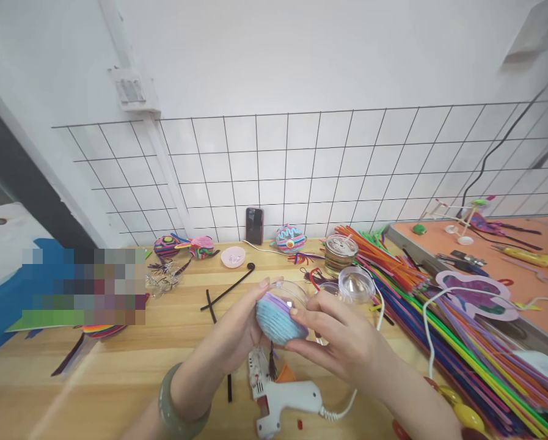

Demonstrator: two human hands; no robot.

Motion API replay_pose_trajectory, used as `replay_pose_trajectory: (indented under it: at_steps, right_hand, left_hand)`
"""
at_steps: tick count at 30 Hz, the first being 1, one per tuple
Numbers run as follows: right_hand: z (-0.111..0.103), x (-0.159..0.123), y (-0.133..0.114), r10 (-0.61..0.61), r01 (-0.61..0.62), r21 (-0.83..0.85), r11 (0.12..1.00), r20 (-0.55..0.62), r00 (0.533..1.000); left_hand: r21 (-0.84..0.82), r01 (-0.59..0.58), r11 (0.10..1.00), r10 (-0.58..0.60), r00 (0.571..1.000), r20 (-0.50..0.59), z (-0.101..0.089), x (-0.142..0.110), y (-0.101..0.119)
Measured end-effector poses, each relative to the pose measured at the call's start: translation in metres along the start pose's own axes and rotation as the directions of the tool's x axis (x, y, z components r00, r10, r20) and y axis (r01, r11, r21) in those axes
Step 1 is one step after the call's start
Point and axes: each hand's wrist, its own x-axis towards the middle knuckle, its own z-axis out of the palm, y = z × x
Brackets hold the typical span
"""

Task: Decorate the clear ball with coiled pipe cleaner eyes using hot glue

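A round clear plastic ball (280, 322), its lower part wrapped in light blue and lilac fuzzy strips, is held above the table in both hands. My left hand (244, 321) is closed around its left side, with a green bangle on the wrist. My right hand (340, 330) grips the right side, thumb and fingers pressing near the lilac band. The upper part of the ball is bare and see-through. A dark tassel (272, 363) shows just below it. Beneath my hands a white glue gun (296, 397) lies on the wooden table (177, 360).
Colourful pipe cleaners (438, 330) lie in a long pile at right. A clear half-shell (356, 284) and a jar (341, 253) sit behind my right hand. A pink dish (233, 256), phone (254, 226) and decorated striped ball (291, 238) stand near the wall.
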Motion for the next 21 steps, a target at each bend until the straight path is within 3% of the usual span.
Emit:
replay_pose_trajectory:
  at_steps: [21]
  right_hand:
    - [-0.0013, -0.0007, -0.0015, -0.043, 0.043, -0.035, 0.998, 0.007, 0.999]
  left_hand:
    - [0.048, -0.014, 0.999, 0.016, 0.999, -0.035, 0.002, -0.0058, 0.002]
